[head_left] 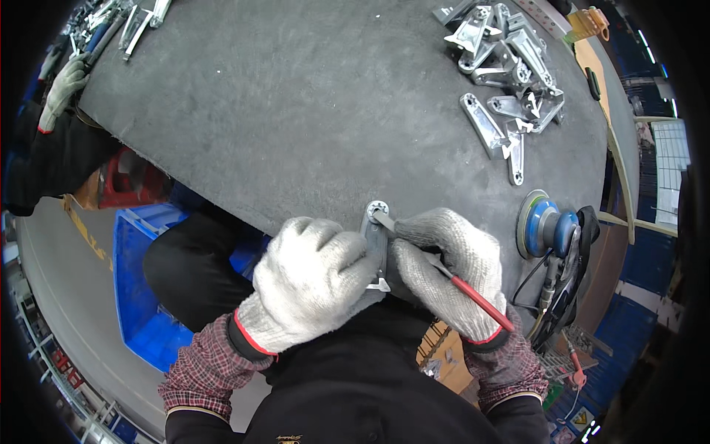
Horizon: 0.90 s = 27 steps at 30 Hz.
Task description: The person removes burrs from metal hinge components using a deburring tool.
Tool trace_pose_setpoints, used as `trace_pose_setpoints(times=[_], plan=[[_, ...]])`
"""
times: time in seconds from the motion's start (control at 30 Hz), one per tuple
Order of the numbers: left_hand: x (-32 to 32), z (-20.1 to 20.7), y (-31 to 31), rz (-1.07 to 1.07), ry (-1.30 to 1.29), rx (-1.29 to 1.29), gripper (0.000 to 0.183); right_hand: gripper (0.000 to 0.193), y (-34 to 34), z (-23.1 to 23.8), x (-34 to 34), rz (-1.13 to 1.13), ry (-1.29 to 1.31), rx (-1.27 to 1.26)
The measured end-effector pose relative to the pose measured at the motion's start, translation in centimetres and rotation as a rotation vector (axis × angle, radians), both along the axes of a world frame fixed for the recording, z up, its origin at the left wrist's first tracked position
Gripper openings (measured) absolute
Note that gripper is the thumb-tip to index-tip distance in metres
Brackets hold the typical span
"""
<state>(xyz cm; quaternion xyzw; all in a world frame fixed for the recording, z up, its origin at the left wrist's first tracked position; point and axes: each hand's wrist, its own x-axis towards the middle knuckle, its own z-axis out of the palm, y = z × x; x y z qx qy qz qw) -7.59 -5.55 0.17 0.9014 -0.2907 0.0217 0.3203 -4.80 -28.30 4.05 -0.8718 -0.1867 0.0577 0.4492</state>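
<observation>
My left hand (310, 277), in a white knitted glove, is closed around the side of a grey metal casting (376, 238). This casting is long and narrow, with a round, toothed opening at its far end, and it lies at the near edge of the table. In my right hand (458, 259), also gloved, is a hand tool with a red handle (481, 302) and a flat metal blade. The blade's tip meets the rim of the round opening. My fingers hide the middle of the tool and part of the casting.
A pile of similar castings (510, 66) lies at the far right of the grey table (296, 111). Nearer stands a blue round sander (546, 226) with its hose. A blue crate (140, 296) is at lower left. Another person's gloved hand (65, 89) is at far left.
</observation>
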Motion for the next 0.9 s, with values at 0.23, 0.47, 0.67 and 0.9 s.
trace_pose_setpoints(times=[0.23,0.47,0.67,0.9], plan=[[-0.5,-0.3,-0.3,0.063,-0.075,-0.008,0.049,0.02,0.1,1.4,1.0,0.035,0.015,-0.088],[-0.8,0.1,-0.5,0.072,-0.023,0.009,0.048,0.023,-0.4,1.6,0.8,0.1,-0.01,-0.153],[-0.8,-0.2,-0.3,0.048,-0.009,0.005,0.048,0.027,-1.0,1.2,1.4,0.16,-0.027,-0.165],[-0.1,0.1,-0.3,0.049,-0.052,0.006,0.047,0.026,-1.3,0.6,2.3,0.144,-0.069,-0.09]])
